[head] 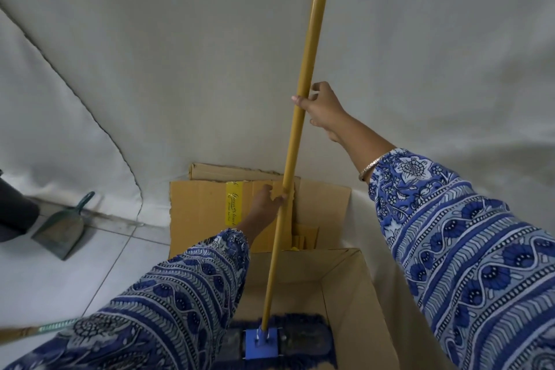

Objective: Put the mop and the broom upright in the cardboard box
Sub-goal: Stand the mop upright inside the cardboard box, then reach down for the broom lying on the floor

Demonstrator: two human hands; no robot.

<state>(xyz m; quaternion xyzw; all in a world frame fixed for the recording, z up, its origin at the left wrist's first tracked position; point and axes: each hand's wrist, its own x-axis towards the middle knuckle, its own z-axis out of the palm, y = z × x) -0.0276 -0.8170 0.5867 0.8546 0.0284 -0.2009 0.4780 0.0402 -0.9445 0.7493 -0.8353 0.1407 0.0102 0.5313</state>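
Mop (303,117) upright in box (354,294), both hands gripping.

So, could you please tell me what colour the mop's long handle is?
The mop handle is mustard yellow, seen clearly in the head view.

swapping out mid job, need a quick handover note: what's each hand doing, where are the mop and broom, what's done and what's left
Right hand: grip closed around the yellow mop handle, high up.
Left hand: grip on the same handle lower down, just above the cardboard box.
Mop: head with blue fringe is down inside the open box, handle standing close to upright, leaning slightly.
Broom: probably the stick lying on the floor at lower left, outside the box; its head is out of view.
Also on the floor: a green dustpan by the wall, not part of the job.
Done: mop is in the box.
Left: let go of the mop once it stands steady, then stand the broom in the box.
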